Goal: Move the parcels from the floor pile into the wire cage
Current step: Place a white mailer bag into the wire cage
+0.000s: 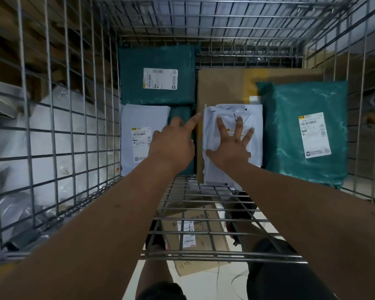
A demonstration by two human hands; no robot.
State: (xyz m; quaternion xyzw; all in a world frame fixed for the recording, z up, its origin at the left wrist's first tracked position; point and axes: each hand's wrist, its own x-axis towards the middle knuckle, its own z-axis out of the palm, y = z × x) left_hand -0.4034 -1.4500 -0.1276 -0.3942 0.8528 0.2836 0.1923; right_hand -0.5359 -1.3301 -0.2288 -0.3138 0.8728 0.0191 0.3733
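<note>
Both arms reach straight forward into the cage (74, 126). The right hand (230, 148) lies flat, palm down, on the white parcel (256, 152), its fingers (219, 124) spread wide and pressing it against the brown box (223, 87) inside the cage. The left hand (173, 141) is just beside it, fingers straight and loosely apart, forefinger extended, gripping nothing.

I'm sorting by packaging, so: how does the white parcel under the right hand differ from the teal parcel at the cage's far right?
The white parcel is crumpled and smaller; the teal parcel is larger and fuller. The right hand presses flat on the white parcel, covering part of its label; the teal parcel is untouched, its label fully showing. Both are soft bags standing against the cardboard box.
</note>
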